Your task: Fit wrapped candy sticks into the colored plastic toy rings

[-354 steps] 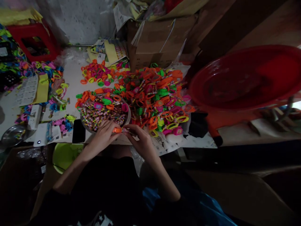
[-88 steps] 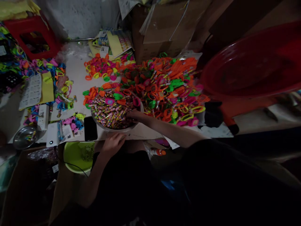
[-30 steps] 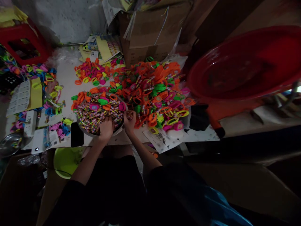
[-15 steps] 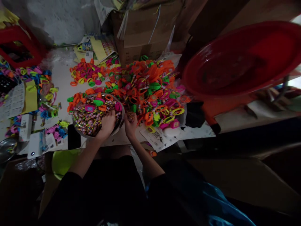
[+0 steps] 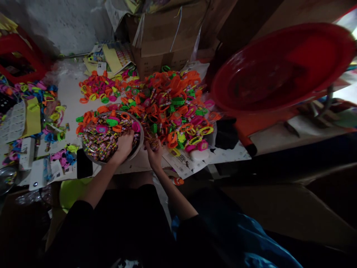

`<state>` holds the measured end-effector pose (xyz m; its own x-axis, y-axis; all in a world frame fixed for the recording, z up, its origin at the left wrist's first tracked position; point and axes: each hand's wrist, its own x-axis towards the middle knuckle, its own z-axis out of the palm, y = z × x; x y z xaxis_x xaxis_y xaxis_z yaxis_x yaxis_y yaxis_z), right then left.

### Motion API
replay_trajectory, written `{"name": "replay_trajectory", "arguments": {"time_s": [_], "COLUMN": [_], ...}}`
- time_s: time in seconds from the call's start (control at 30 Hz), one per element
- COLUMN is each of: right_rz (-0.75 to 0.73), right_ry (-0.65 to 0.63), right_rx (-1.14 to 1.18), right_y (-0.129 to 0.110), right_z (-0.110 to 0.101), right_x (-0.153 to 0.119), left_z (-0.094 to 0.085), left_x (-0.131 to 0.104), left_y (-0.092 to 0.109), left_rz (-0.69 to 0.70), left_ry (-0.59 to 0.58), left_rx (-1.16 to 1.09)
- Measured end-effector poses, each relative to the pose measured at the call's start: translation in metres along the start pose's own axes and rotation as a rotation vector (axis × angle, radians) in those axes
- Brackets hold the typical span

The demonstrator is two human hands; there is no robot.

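Note:
My left hand (image 5: 124, 144) reaches into a round metal bowl (image 5: 141, 138), its fingers sunk among small wrapped candies (image 5: 102, 146) and hidden from sight. Just right of the bowl, my right hand (image 5: 154, 155) is closed around a bunch of the same wrapped candies (image 5: 153, 143). A few plastic toy watches, a green one (image 5: 112, 122) among them, lie on top of the candies in the bowl. Behind and right of my hands spreads a large heap of orange, pink, green and yellow toy watches (image 5: 178, 101).
A black phone (image 5: 84, 163) lies left of the bowl, near white boxes (image 5: 39, 174) and more small colourful toys (image 5: 64, 157). Cardboard boxes (image 5: 167, 37) stand behind the heap. At the right is a big red basin (image 5: 262, 78). A printed sheet (image 5: 182, 163) lies at the table's front edge.
My right hand has drawn slightly away from the bowl, still holding its bunch of candies. My left hand stays in the bowl. The whole view has shifted a little.

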<state>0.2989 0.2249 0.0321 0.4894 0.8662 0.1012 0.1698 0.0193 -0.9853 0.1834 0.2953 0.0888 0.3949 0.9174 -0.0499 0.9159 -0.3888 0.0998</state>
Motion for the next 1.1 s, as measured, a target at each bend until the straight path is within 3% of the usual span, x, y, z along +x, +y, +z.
{"name": "replay_trajectory", "arguments": {"time_s": [0.17,0.27,0.63,1.1], "right_rz": [-0.009,-0.022,-0.028,0.056], "right_ry": [0.008,0.013,0.005,-0.094], "right_rx": [0.116,0.179,0.201,0.296], "right_y": [0.0,0.001,-0.001,-0.004], "right_z": [-0.003,-0.002,-0.001,0.007], "right_x": [-0.003,-0.004,-0.013,-0.019], "left_z": [-0.011,-0.01,0.004,0.003], "left_x": [-0.021,-0.029,-0.019,-0.028], "left_y": [-0.013,-0.013,-0.006,-0.01], "left_rz": [-0.063,-0.057,-0.021,0.006], "left_ry": [0.077,0.018,-0.156,-0.16], "left_rx": [-0.03,0.012,0.062,0.066]}}
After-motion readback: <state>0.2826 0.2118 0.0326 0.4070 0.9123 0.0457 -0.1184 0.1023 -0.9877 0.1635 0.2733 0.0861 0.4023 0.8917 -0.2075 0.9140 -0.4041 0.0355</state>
